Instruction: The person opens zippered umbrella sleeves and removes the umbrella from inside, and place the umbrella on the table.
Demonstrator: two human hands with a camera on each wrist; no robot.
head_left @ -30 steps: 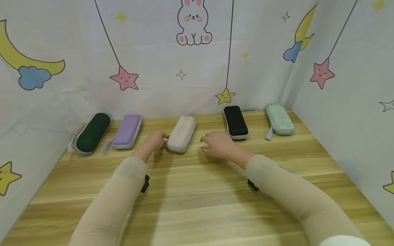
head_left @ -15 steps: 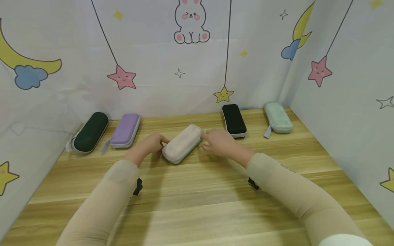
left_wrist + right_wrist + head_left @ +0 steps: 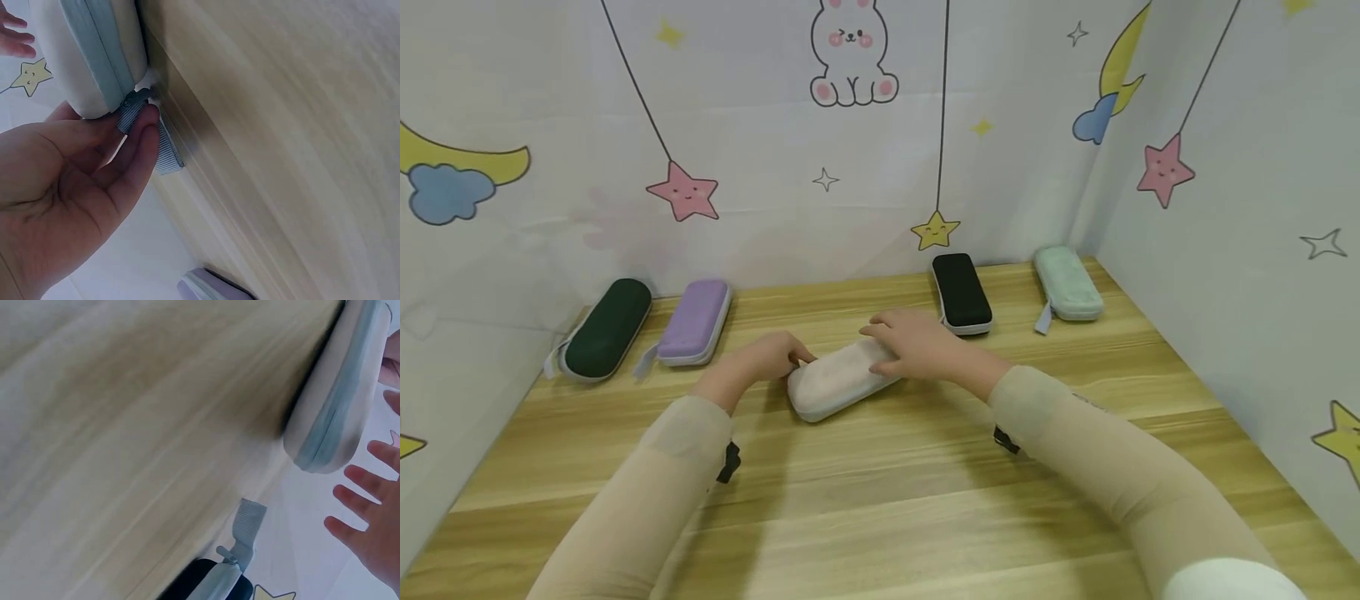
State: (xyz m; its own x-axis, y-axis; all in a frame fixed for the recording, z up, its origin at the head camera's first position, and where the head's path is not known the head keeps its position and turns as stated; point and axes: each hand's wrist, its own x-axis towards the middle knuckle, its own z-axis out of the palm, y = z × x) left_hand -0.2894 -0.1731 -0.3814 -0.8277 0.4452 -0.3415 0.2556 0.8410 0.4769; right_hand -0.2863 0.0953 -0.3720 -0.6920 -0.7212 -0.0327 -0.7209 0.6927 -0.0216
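A cream zippered case (image 3: 835, 382), shaped like a glasses case, lies slantwise on the table between my hands. At its left end is my left hand (image 3: 766, 358). In the left wrist view its thumb and fingers pinch the grey ribbon pull tab (image 3: 167, 152), right by the pale blue zip band. My right hand (image 3: 919, 346) reaches over the case's right end, thumb on the near side in the head view. The right wrist view shows its fingers (image 3: 356, 503) spread and fairly straight beside the case's rounded end.
Along the back stand a dark green case (image 3: 607, 329), a purple case (image 3: 695, 321), a black case (image 3: 961, 292) and a mint case (image 3: 1067, 283). A white cloth with printed stars and a rabbit encloses the wooden table (image 3: 850, 517) at back and sides.
The cream case has come away from the back row towards me and turned, its right end swinging round beneath my right hand. My left hand has moved slightly left and nearer with it.
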